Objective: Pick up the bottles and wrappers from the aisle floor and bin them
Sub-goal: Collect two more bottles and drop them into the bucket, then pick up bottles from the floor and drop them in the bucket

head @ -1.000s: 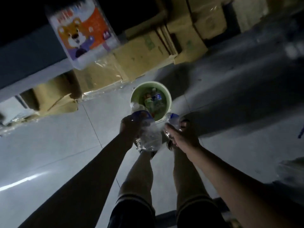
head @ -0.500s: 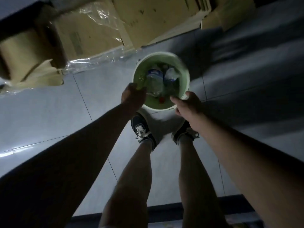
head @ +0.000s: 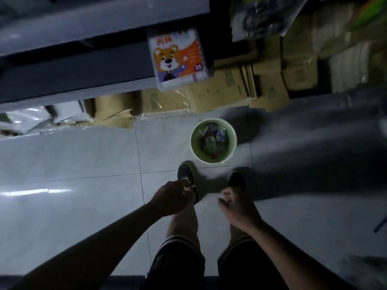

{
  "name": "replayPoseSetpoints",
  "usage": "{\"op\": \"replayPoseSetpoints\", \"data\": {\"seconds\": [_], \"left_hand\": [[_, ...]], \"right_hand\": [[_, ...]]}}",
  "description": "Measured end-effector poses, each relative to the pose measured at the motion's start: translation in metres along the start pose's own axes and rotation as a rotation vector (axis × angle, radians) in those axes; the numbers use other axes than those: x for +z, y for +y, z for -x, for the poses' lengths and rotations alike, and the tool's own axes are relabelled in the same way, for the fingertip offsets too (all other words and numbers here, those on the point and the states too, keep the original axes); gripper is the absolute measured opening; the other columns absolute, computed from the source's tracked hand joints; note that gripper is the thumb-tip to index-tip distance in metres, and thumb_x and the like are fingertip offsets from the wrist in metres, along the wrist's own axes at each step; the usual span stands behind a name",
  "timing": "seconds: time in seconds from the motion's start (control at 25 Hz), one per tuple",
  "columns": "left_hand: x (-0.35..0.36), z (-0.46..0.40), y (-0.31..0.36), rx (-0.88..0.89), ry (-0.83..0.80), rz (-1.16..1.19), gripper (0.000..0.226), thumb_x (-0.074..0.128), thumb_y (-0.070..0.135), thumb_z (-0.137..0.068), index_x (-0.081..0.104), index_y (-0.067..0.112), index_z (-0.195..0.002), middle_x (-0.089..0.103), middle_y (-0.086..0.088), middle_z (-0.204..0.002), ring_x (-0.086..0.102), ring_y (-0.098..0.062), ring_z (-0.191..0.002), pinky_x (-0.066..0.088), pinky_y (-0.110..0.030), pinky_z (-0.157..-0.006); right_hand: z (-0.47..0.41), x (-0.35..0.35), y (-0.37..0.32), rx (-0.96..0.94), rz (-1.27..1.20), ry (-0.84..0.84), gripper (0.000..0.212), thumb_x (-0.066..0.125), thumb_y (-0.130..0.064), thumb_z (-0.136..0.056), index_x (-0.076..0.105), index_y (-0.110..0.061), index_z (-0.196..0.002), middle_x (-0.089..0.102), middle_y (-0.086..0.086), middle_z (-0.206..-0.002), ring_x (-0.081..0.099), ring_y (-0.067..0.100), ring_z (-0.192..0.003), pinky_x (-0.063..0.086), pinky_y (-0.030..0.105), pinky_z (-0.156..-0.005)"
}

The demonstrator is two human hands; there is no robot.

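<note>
Since the bottles (head: 213,141) now lie inside the green bin (head: 193,143), which stands on the floor (head: 83,164) by the cardboard boxes (head: 226,91) and just ahead of the shoes (head: 185,176), both hands hang loosely curled and hold nothing. A second ago each gripped a bottle; half a second ago they reached over the rim. Now the left hand (head: 171,197) and right hand (head: 236,208) are pulled back, apart, above the knees.

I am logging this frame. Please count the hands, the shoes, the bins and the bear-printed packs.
Hands: 2, left hand and right hand, both empty
Shoes: 2, left shoe, right shoe
Green bin: 1
Bear-printed pack: 1
Total: 6
</note>
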State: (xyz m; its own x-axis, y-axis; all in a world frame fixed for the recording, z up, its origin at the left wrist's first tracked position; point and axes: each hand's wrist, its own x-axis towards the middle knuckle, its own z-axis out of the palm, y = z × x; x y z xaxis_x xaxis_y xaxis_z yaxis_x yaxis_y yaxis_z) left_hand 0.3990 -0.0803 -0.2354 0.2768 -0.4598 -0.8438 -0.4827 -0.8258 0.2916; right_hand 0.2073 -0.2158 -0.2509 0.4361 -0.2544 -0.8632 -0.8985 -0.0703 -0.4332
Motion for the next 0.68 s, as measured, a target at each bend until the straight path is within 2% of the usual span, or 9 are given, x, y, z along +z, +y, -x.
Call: {"op": "replayPoseSetpoints", "data": {"seconds": [0.12,0.2,0.32,0.36,0.44,0.52,0.56,0.6,0.68], "left_hand": [[-0.025,0.068,0.023,0.093,0.162,0.007,0.023,0.061,0.029,-0.099,0.068,0.019,-0.119,0.075,-0.001,-0.105,0.072,-0.02,-0.087,0.058,-0.033,-0.075],[-0.041,0.106,0.031,0.054,0.232,0.03,0.023,0.064,0.028,-0.098,0.069,0.017,-0.117,0.075,-0.001,-0.1,0.072,-0.022,-0.083,0.058,-0.036,-0.073],[0.037,0.1,-0.018,-0.071,0.344,-0.004,0.027,0.073,0.038,-0.089,0.069,0.024,-0.112,0.072,0.004,-0.093,0.07,-0.021,-0.081,0.057,-0.035,-0.065],[0.074,0.094,-0.044,-0.163,0.383,0.002,0.033,0.077,0.05,-0.082,0.071,0.031,-0.108,0.073,0.004,-0.094,0.072,-0.022,-0.088,0.059,-0.038,-0.068],[0.11,0.113,-0.04,-0.229,0.251,0.183,0.037,0.069,0.06,-0.081,0.072,0.036,-0.11,0.075,0.004,-0.103,0.072,-0.022,-0.1,0.061,-0.042,-0.079],[0.071,0.187,-0.006,-0.191,0.254,0.217,0.03,0.058,0.051,-0.092,0.067,0.033,-0.114,0.073,0.008,-0.104,0.07,-0.02,-0.094,0.058,-0.035,-0.08],[0.042,0.23,0.012,-0.235,0.393,0.198,0.03,0.056,0.049,-0.096,0.064,0.03,-0.118,0.073,0.008,-0.107,0.069,-0.021,-0.096,0.057,-0.036,-0.082],[0.036,0.267,0.011,-0.271,0.389,0.238,0.032,0.056,0.048,-0.097,0.062,0.029,-0.122,0.072,0.007,-0.111,0.068,-0.022,-0.1,0.056,-0.037,-0.085],[0.075,0.302,0.01,-0.314,0.425,0.33,0.035,0.054,0.047,-0.099,0.06,0.026,-0.127,0.072,0.004,-0.116,0.068,-0.023,-0.106,0.055,-0.037,-0.087]], "right_hand": [[0.052,-0.024,-0.022,-0.129,0.196,-0.031,0.037,0.057,-0.04,-0.099,0.059,-0.021,-0.13,0.064,0.0,-0.127,0.062,0.015,-0.112,0.052,0.034,-0.095],[0.08,-0.043,-0.036,-0.234,0.323,0.001,0.031,0.059,-0.035,-0.097,0.063,-0.017,-0.122,0.063,0.004,-0.118,0.063,0.02,-0.108,0.05,0.031,-0.09],[0.107,-0.067,-0.053,-0.39,0.518,0.08,0.025,0.061,-0.036,-0.092,0.065,-0.018,-0.109,0.065,0.007,-0.109,0.063,0.027,-0.103,0.05,0.036,-0.087],[0.114,-0.074,-0.061,-0.415,0.578,0.075,0.026,0.061,-0.037,-0.093,0.065,-0.02,-0.112,0.064,0.006,-0.112,0.062,0.026,-0.106,0.051,0.037,-0.089],[0.128,-0.078,-0.074,-0.465,0.641,0.05,0.026,0.06,-0.037,-0.094,0.063,-0.022,-0.115,0.064,0.002,-0.115,0.059,0.023,-0.111,0.05,0.036,-0.09],[0.138,-0.074,-0.082,-0.523,0.675,0.03,0.022,0.06,-0.035,-0.094,0.062,-0.024,-0.113,0.065,-0.001,-0.115,0.059,0.02,-0.111,0.048,0.033,-0.09],[0.144,-0.071,-0.085,-0.549,0.699,0.009,0.019,0.06,-0.034,-0.094,0.062,-0.024,-0.111,0.065,-0.002,-0.114,0.06,0.019,-0.11,0.046,0.031,-0.089],[0.15,-0.067,-0.087,-0.564,0.735,-0.02,0.018,0.06,-0.034,-0.094,0.062,-0.025,-0.11,0.065,-0.003,-0.114,0.06,0.018,-0.109,0.045,0.031,-0.087],[0.163,-0.053,-0.09,-0.606,0.824,-0.077,0.016,0.058,-0.034,-0.094,0.062,-0.027,-0.107,0.064,-0.004,-0.112,0.061,0.018,-0.106,0.048,0.032,-0.086]]}}
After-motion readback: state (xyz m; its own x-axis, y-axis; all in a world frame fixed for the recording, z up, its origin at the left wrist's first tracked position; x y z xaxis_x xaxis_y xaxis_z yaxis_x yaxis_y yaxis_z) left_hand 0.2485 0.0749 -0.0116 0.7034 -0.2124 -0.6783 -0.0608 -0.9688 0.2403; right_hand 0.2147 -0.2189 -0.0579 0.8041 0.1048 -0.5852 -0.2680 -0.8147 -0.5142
